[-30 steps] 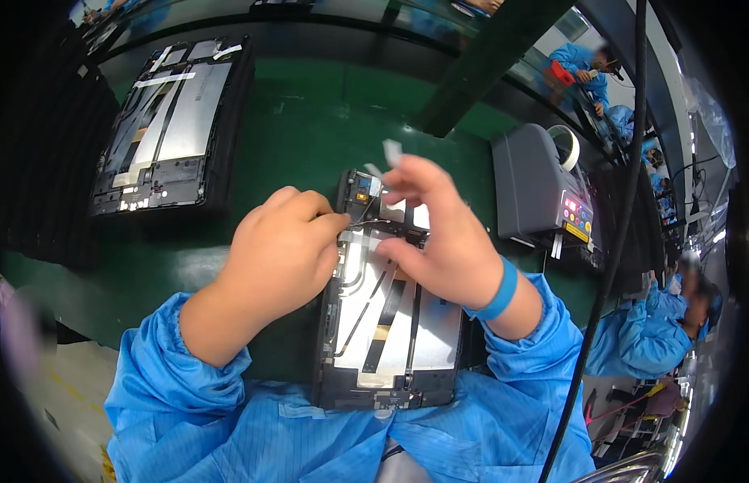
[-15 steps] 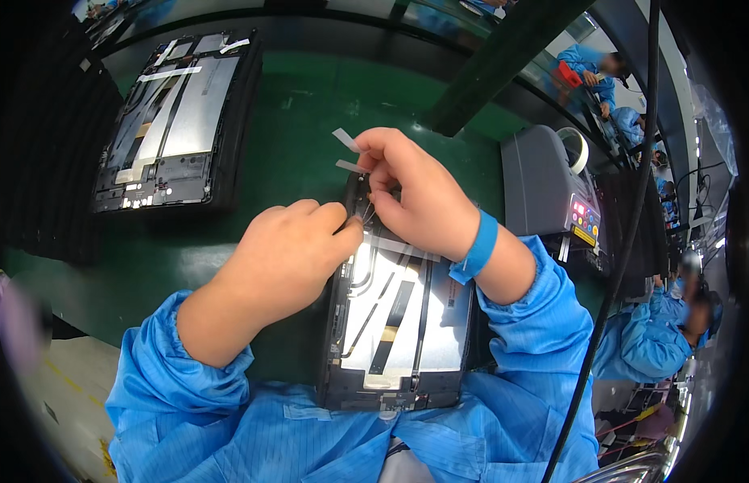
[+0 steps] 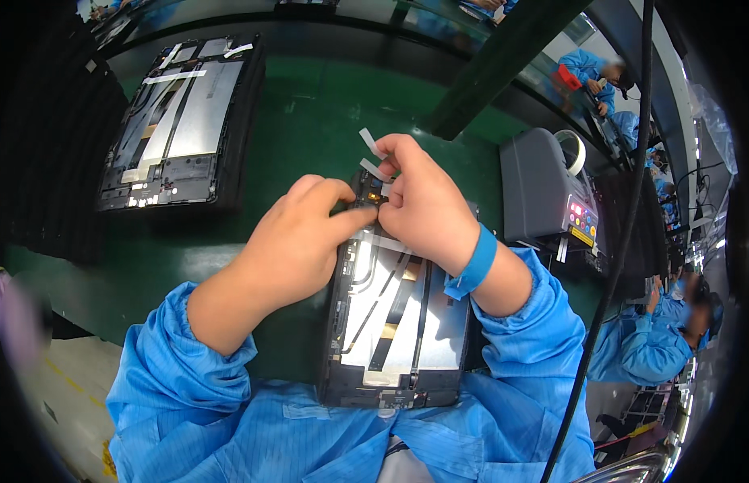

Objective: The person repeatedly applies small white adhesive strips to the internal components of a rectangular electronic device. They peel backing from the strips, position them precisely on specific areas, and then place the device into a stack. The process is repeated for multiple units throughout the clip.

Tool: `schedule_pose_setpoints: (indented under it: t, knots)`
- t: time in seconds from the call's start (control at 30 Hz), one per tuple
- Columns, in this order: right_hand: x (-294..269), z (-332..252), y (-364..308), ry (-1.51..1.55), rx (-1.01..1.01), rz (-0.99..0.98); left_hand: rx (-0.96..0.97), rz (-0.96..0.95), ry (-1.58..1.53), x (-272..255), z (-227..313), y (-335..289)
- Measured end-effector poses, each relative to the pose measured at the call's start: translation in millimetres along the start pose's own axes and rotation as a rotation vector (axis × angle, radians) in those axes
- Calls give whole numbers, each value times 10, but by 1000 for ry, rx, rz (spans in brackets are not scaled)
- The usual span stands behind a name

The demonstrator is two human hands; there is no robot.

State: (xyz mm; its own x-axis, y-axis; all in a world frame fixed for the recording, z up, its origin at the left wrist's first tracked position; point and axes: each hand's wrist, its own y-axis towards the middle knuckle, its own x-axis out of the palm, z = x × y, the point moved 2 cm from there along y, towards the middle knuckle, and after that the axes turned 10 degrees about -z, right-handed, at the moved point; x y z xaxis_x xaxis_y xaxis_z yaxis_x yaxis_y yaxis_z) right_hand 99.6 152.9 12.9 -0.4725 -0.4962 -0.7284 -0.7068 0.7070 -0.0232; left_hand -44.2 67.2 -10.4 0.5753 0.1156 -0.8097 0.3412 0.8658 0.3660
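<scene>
An opened tablet point(image 3: 439, 322), its silvery battery area and black flat cables exposed, lies in front of me with its near edge at my body. My left hand point(image 3: 298, 233) rests at its far left part, thumb and index finger stretched apart, the thumb touching near a small orange-gold part point(image 3: 374, 196). Beside it my right hand point(image 3: 431, 201) is curled, its fingertips low over the tablet's far end. Two short white tape strips point(image 3: 368, 143) stick out from its curled fingers. The right fingertips hide part of the board.
Another opened tablet point(image 3: 193, 113) tops a dark stack at the far left, beside a black stack point(image 3: 52, 161). On the right stands a grey tape dispenser point(image 3: 540, 181) with a white roll. A black cable point(image 3: 612, 274) hangs down the right side. Co-workers in blue point(image 3: 652, 342) sit beyond.
My left thumb and index finger have spread from a closed pinch, and the hand has shifted slightly up. My right hand has moved slightly right with the tape strips; the orange-gold part now shows.
</scene>
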Motion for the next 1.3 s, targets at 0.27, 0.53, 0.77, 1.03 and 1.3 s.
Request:
schedule_pose_setpoints:
  t: [0.27, 0.53, 0.77, 1.03, 1.3]
  knots:
    - [-338, 195, 37, 122, -399, -118, -57, -80, -54, 5, -12, -11]
    - [-313, 32, 199, -238, -346, -483, -60, -77, -43, 17, -51, -18]
    - [-400, -59, 209, -118, -284, -540, -74, -68, -81, 22, -43, -16]
    - [-178, -123, 61, -200, -370, -327, -87, -78, -124, 27, -54, -36]
    - [-205, 140, -110, 69, -70, -5, -143, -120, -171, 6, -44, -57]
